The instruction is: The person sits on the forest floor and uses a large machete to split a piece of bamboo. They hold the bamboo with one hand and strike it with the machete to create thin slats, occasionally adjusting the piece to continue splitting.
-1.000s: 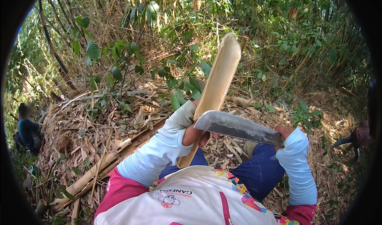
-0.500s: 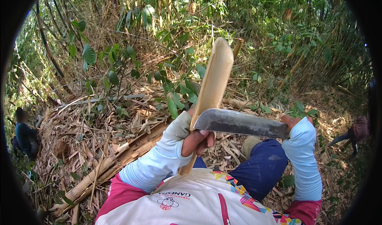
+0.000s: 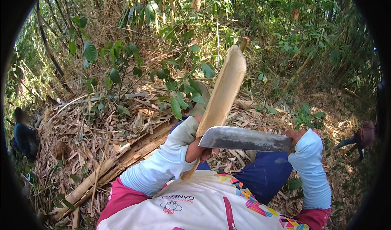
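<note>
1. Left hand (image 3: 198, 148): closed around the lower part of the bamboo slat (image 3: 222, 95), fingers wrapped on it. The slat stands tilted, upper end away from the body, lower end near the lap.
2. Right hand (image 3: 296, 135): closed on the handle of the machete (image 3: 246, 139); the grip itself is mostly hidden by the sleeve edge.
3. Machete: blade lies roughly level, tip toward the left hand, crossing in front of the slat just above the left fist. Whether the edge touches the slat cannot be told.
4. Step in hand (judgement): trimming or shaving the slat, blade set at its lower section.
5. Next move calls for (judgement): a firm left grip, fingers kept clear of the blade tip, and a stroke directed away from the body along the slat.
6. Surroundings: a bamboo pole (image 3: 118, 165) lies on leaf litter at the left; other people crouch at the far left (image 3: 23, 134) and far right (image 3: 360, 137).
</note>
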